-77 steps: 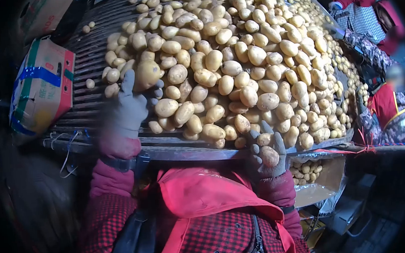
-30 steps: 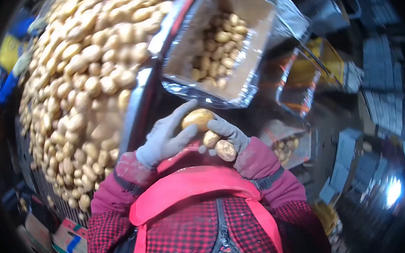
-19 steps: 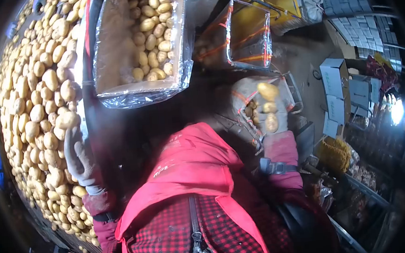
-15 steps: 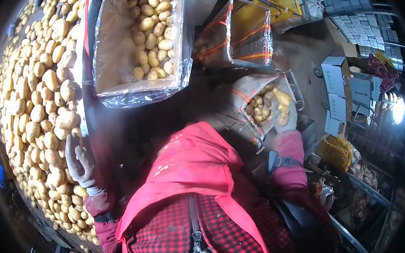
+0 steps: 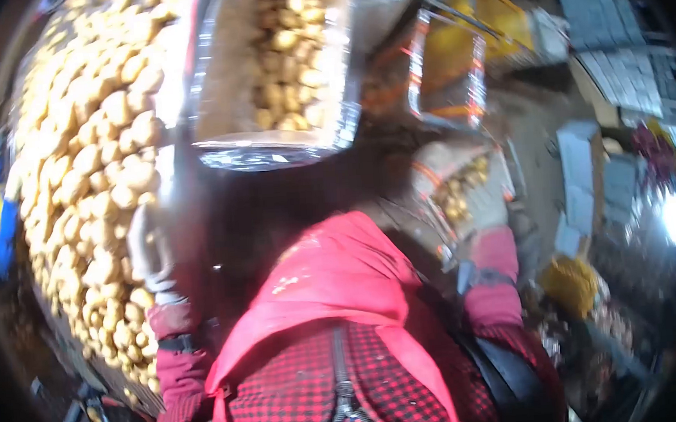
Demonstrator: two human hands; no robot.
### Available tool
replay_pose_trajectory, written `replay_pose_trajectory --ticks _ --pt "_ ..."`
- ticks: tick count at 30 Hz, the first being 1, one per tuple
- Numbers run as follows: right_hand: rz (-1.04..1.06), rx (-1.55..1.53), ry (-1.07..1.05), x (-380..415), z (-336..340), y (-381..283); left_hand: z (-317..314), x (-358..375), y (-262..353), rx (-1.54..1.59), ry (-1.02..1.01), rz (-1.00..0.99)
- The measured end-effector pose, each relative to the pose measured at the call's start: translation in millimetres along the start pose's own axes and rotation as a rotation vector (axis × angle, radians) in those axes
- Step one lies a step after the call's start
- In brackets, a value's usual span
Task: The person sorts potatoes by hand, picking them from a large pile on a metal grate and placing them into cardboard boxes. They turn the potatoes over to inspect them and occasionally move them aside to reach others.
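Potatoes [image 5: 117,109] are heaped just beside the left hand [image 5: 151,247], and more are seen in the sack [image 5: 434,157] beside the right hand [image 5: 488,207]. Through blur, how far either hand is opened, or whether anything is held, cannot be told.

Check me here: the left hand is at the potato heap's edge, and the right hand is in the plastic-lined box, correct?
Not quite: the head view shows the right hand at the open bag, not in the plastic-lined box. The left hand is at the potato heap's edge.
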State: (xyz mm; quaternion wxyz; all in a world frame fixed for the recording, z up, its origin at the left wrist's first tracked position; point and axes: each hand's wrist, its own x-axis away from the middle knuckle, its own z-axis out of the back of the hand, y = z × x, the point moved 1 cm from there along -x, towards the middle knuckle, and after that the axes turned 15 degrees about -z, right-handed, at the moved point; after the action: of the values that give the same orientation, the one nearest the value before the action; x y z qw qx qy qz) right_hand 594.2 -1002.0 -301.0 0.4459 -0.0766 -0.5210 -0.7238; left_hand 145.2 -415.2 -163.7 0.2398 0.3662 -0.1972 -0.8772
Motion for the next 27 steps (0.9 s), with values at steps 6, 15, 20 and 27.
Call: replay_pose_trajectory --ticks 6,15,20,27 --pt "0.048 3.111 0.187 -61.1 115.2 25.7 11.6 -22.2 16.9 -0.177 -0.078 -0.071" --pt "-0.710 3.382 0.134 -89.2 359.3 37.3 15.6 -29.0 16.0 -0.139 0.025 -0.071" --pt "-1.127 3.306 0.260 -115.3 473.8 -7.0 20.8 -31.6 13.4 -0.126 0.036 -0.160" --pt "-1.246 3.962 -1.205 -133.0 623.3 -54.5 27.9 -28.5 4.3 -0.046 -0.031 -0.111"
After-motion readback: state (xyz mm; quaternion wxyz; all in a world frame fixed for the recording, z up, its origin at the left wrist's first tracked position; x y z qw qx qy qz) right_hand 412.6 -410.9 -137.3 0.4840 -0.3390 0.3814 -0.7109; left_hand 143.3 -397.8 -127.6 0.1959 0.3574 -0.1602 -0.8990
